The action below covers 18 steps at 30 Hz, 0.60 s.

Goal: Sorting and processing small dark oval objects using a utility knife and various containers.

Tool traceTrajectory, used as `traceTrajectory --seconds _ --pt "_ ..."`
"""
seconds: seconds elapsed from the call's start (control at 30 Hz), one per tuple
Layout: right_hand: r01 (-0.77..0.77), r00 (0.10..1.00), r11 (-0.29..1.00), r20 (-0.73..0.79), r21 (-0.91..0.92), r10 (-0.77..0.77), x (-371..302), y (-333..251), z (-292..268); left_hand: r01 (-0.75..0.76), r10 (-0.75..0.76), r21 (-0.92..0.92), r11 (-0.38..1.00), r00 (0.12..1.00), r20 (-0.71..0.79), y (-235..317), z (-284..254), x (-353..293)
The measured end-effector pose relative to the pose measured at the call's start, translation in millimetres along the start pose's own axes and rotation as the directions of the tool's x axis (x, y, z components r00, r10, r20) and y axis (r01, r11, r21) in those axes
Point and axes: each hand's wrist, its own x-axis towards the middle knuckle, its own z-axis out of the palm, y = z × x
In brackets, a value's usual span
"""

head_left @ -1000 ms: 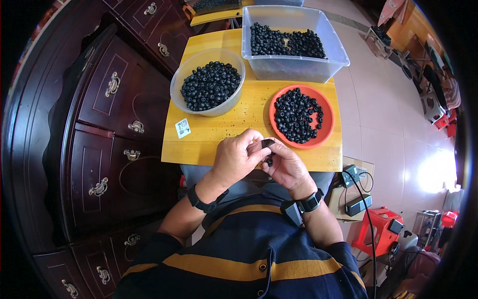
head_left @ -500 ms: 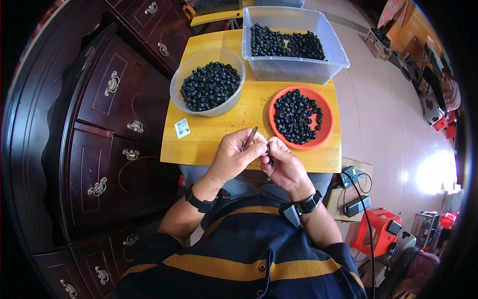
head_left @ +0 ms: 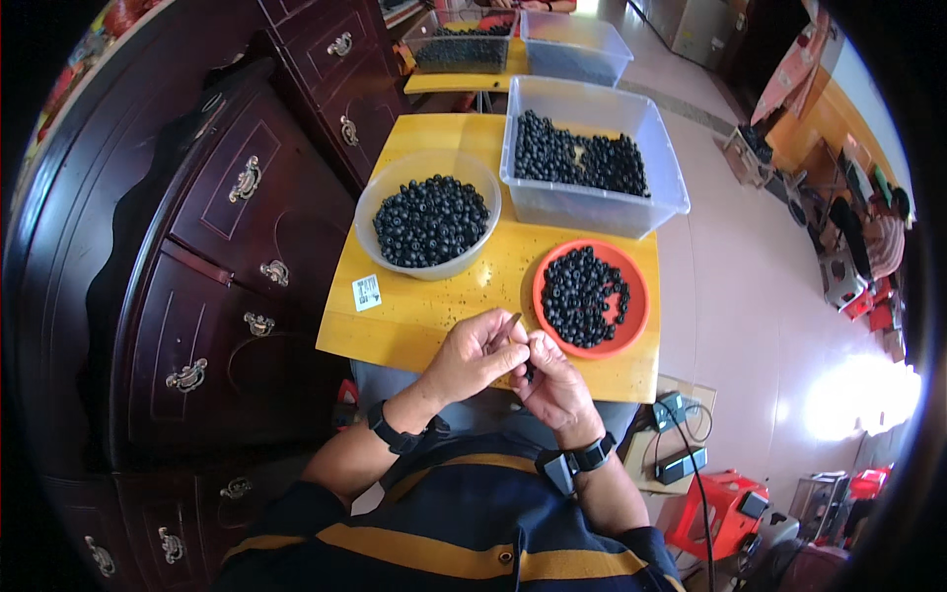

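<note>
Indoors, hands point(head_left: 473, 353) at specked yellow table point(head_left: 395, 331) — dark drawers point(head_left: 212, 197), pale floor point(head_left: 740, 296).

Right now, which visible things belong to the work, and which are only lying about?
Likely in use:
thin dark tool, in the left hand
small black piece, in the right hand
round orange plastic dish, round translucent plastic tub, rectangular clear plastic box, with black pieces

Apparently just lying about:
white square label
red plastic stool

Yellow wooden table point(head_left: 395, 331) extended ahead of the fingers point(head_left: 552, 360). Orange-red bowl point(head_left: 634, 324) stood just beyond them, rightward; round clear tub point(head_left: 424, 166) farther, leftward; rectangular clear bin point(head_left: 592, 209) farthest. White label point(head_left: 366, 293) lay left. Dark specks point(head_left: 485, 286), possibly shavings, dotted the surface ahead.
</note>
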Motion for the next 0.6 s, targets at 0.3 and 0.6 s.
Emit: traceTrajectory --seconds 0.3,0.6 --pt "-0.003 0.999 0.998 -0.033 -0.056 0.001 0 0 -3 0.041 -0.044 -0.063 0.997 0.998 -0.054 3 5 -1" --pt "0.038 0.993 0.986 -0.103 -0.163 -0.055 1 -1 -6 -0.005 0.004 -0.017 1.000 0.999 -0.046 1 8 3"
